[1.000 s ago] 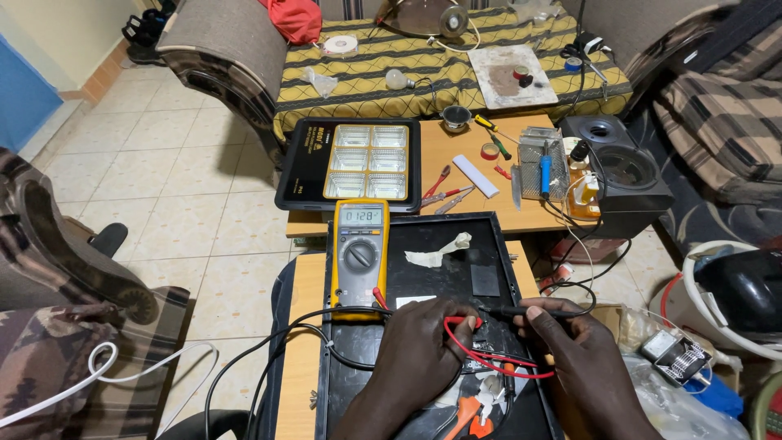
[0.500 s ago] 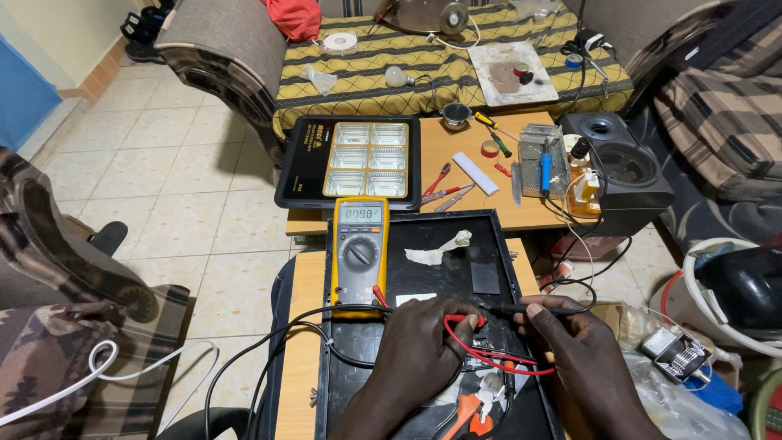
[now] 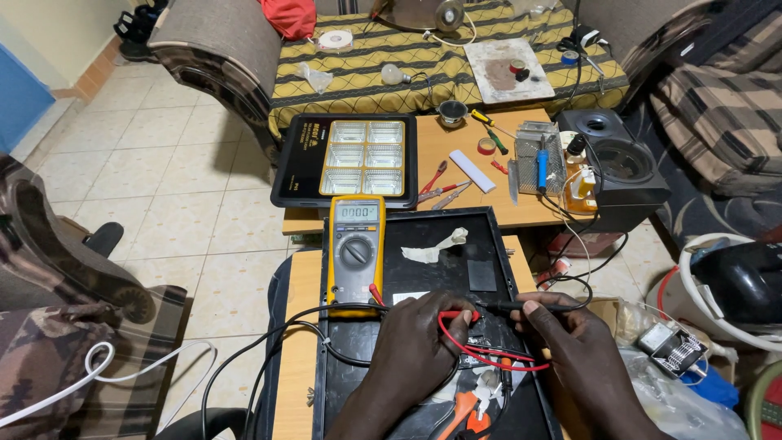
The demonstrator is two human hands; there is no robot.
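My left hand (image 3: 415, 346) pinches the red test probe (image 3: 456, 316) over a black flat panel (image 3: 456, 244) lying on the wooden table. My right hand (image 3: 574, 350) holds the black test probe (image 3: 501, 305), its tip pointing left toward the red one. Red leads (image 3: 489, 354) loop between my hands. A yellow multimeter (image 3: 355, 244) rests on the panel's upper left, its leads plugged in at the bottom. Orange-handled pliers (image 3: 464, 407) lie below my hands.
A floodlight with a grid of yellow cells (image 3: 346, 159) sits beyond the panel. Screwdrivers, tape and small tools (image 3: 489, 151) lie on the wooden table (image 3: 456, 138). A black speaker (image 3: 615, 167) stands at right. A crumpled white tape piece (image 3: 436, 248) rests on the panel.
Both hands stay over the lower panel with the probes; the right hand's probe has shifted slightly left. Nothing else has moved.
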